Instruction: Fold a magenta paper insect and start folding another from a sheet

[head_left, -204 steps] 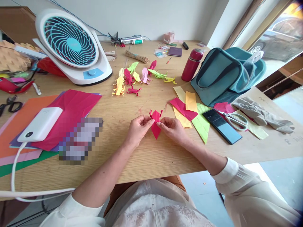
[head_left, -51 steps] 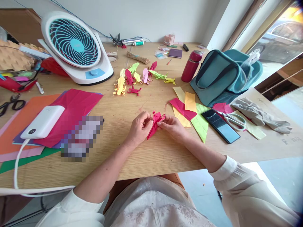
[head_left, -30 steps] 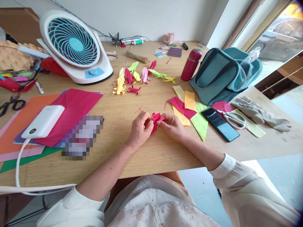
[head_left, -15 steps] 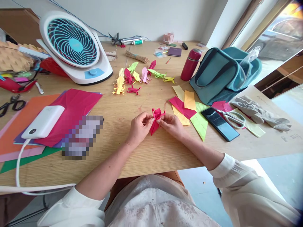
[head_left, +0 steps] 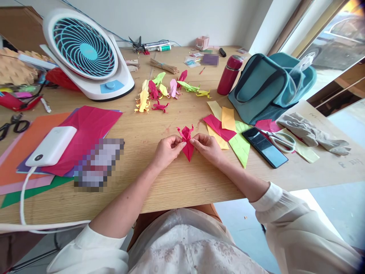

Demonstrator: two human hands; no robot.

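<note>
Left hand [head_left: 167,151] and right hand [head_left: 209,148] pinch 1 red paper figure [head_left: 187,149], seemingly above the table [head_left: 182,186], well inside its near edge [head_left: 228,198].

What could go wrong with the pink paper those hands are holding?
The left hand and right hand pinch the pink paper, so a hard tug might tear it. Its thin curled tips stick out and could bend. The fan stands near the paper figures; if on, it might scatter them.

I watch by one head camera, which looks forward and down at the wooden table [head_left: 171,186] from quite near; the left hand [head_left: 169,150] and right hand [head_left: 208,148] are close to its centre.
</note>
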